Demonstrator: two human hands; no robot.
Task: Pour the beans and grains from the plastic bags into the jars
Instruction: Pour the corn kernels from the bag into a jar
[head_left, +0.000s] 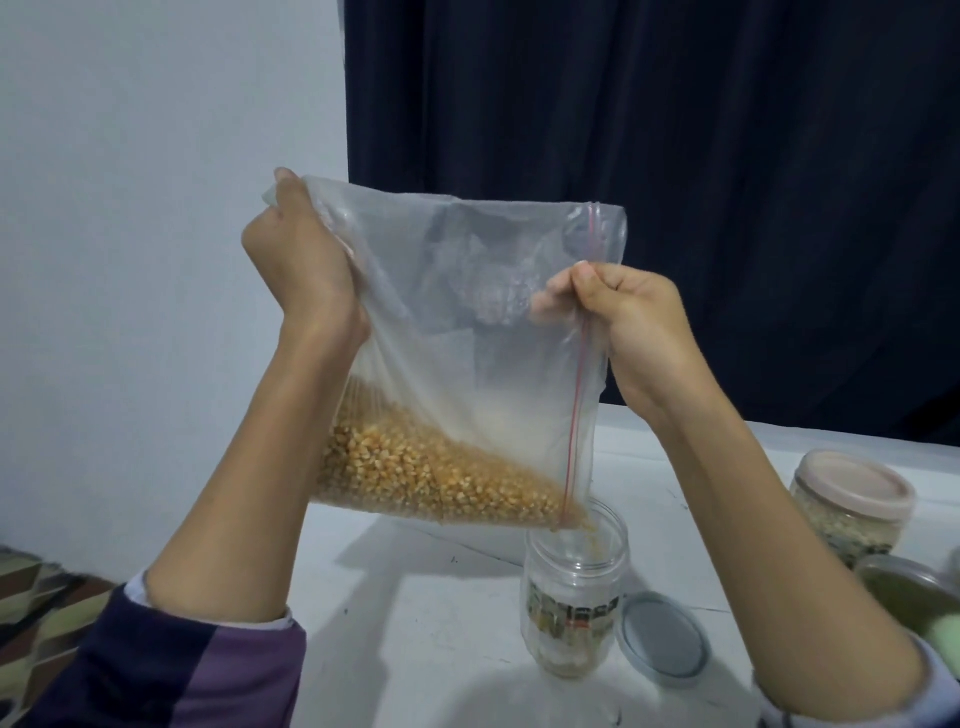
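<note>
Left hand and right hand grip the crinkled clear zip bag; yellow corn kernels spill into the open clear round jar.

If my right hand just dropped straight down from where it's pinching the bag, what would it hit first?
Probably the open jar under the plastic bag: your right hand sits roughly above it, though depth is unclear, so it might land on the table.

I see the bag held above the table, its low corner over the open jar, the lid at the jar's three o'clock, the capped jar at two o'clock.
</note>
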